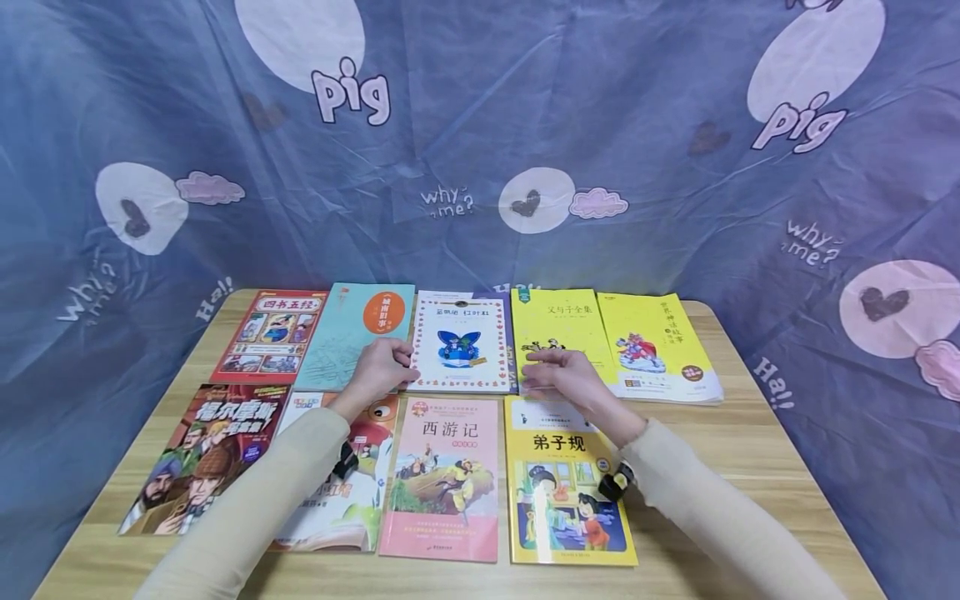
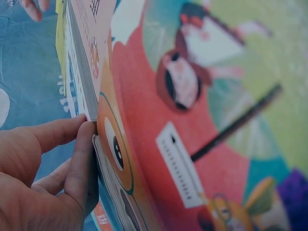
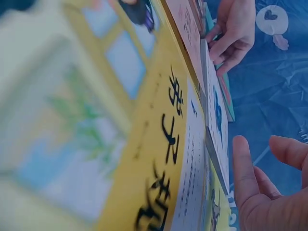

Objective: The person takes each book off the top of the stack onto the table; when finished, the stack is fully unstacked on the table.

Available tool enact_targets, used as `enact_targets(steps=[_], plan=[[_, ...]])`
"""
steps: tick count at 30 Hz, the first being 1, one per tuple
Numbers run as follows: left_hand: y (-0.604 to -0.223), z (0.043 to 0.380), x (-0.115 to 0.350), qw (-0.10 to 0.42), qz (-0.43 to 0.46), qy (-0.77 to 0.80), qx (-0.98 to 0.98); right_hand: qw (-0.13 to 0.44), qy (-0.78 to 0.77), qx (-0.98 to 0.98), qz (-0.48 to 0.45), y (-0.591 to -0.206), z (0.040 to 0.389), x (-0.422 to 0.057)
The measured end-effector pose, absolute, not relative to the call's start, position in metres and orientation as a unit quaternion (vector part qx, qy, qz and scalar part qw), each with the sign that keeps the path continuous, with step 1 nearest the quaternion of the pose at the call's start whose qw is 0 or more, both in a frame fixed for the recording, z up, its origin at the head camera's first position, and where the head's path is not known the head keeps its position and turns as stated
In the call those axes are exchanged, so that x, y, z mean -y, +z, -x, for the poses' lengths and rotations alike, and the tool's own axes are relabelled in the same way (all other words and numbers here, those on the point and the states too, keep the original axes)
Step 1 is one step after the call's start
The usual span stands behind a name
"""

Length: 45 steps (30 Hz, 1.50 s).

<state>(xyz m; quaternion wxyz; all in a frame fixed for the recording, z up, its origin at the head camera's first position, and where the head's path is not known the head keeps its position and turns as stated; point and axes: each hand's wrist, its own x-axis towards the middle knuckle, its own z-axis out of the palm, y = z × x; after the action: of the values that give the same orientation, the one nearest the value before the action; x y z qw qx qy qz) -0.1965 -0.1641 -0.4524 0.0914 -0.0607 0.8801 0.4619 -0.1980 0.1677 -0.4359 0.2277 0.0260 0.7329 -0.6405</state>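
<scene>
My left hand (image 1: 382, 365) is at the lower left edge of a white book (image 1: 459, 346) with a blue butterfly on its cover. In the left wrist view, the thumb and forefinger of that hand (image 2: 53, 168) pinch the book's corner. My right hand (image 1: 566, 379) hovers over the left part of a yellow book (image 1: 577, 325), just right of the white book. Its fingers are apart and hold nothing in the right wrist view, where the hand (image 3: 269, 187) shows at the lower right. A purple book (image 1: 512, 333) peeks out from under the white one.
The back row also has a red book (image 1: 268, 333), a teal book (image 1: 337, 333) and another yellow book (image 1: 660, 346). In front lie a detective book (image 1: 206, 458), a picture book (image 1: 360, 500), a pink book (image 1: 442, 475) and a yellow-bordered book (image 1: 566, 500). A patterned cloth (image 1: 480, 125) hangs behind.
</scene>
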Motion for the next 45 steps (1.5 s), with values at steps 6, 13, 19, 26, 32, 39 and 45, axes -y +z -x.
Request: enact_targets(steps=[6, 13, 19, 26, 32, 39, 45], plan=[[-0.451, 0.195, 0.164, 0.094, 0.059, 0.465, -0.878, 0.231, -0.633, -0.738, -0.044, -0.442, 0.216, -0.15], [-0.45, 0.196, 0.164, 0.093, 0.063, 0.463, -0.879, 0.217, -0.595, -0.772, -0.044, -0.444, 0.226, -0.136], [-0.451, 0.196, 0.163, 0.096, 0.061, 0.466, -0.878, 0.208, -0.589, -0.778, -0.065, -0.442, 0.23, -0.127], [-0.449, 0.195, 0.162, 0.095, 0.059, 0.464, -0.879, 0.213, -0.599, -0.766, -0.096, -0.443, 0.238, -0.126], [-0.448, 0.194, 0.164, 0.091, 0.051, 0.466, -0.878, 0.23, -0.623, -0.74, -0.111, -0.442, 0.243, -0.128], [-0.449, 0.193, 0.167, 0.093, 0.048, 0.465, -0.879, 0.242, -0.605, -0.75, -0.114, -0.441, 0.248, -0.124], [-0.449, 0.194, 0.165, 0.096, 0.052, 0.467, -0.878, 0.246, -0.591, -0.76, -0.114, -0.441, 0.251, -0.12]])
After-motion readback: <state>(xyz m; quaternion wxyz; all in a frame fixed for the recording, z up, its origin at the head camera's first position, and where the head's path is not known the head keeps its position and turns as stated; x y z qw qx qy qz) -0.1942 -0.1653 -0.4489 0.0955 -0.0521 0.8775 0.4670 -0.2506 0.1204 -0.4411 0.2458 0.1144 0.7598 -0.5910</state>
